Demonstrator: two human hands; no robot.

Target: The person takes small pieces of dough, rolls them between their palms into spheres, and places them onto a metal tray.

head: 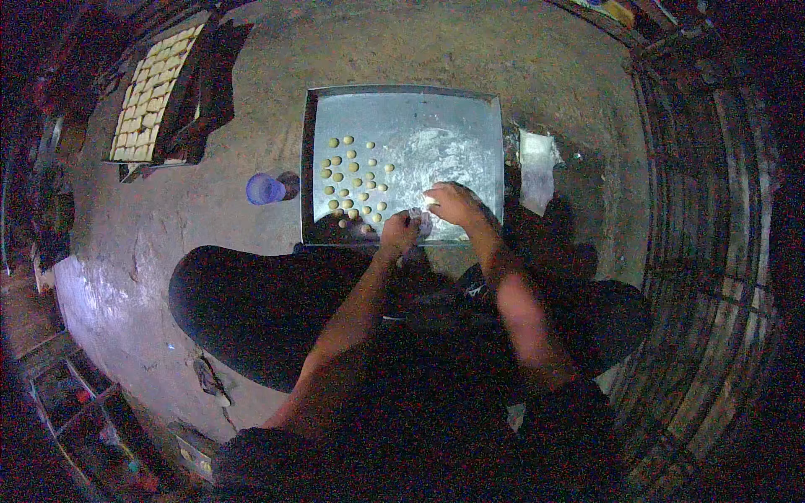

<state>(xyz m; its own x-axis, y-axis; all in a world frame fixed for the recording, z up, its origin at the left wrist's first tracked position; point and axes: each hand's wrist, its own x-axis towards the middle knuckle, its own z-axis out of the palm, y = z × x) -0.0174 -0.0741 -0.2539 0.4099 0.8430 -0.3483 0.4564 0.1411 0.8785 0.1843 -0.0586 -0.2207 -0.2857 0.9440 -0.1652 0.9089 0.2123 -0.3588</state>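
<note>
Small round dough balls [354, 166] lie in loose rows on the left half of a shallow metal tray [402, 104]. White flour [440, 151] is smeared over the tray's right half. My right hand [451, 202] pinches a small white lump, probably dough [431, 200], between thumb and fingers over the floured part. Close by on the left, my left hand [401, 232] is curled at the tray's near edge. A pale, filmy thing [421, 221], perhaps thin plastic, shows at its fingers; blur hides exactly what it is.
A purple plastic cup [265, 189] is left of the tray. On the right a white packet or bag [538, 163] lies on the concrete floor [402, 44]. Pale pieces fill a raised tray [151, 100] at the far left. Slatted wood [698, 314] borders the right side.
</note>
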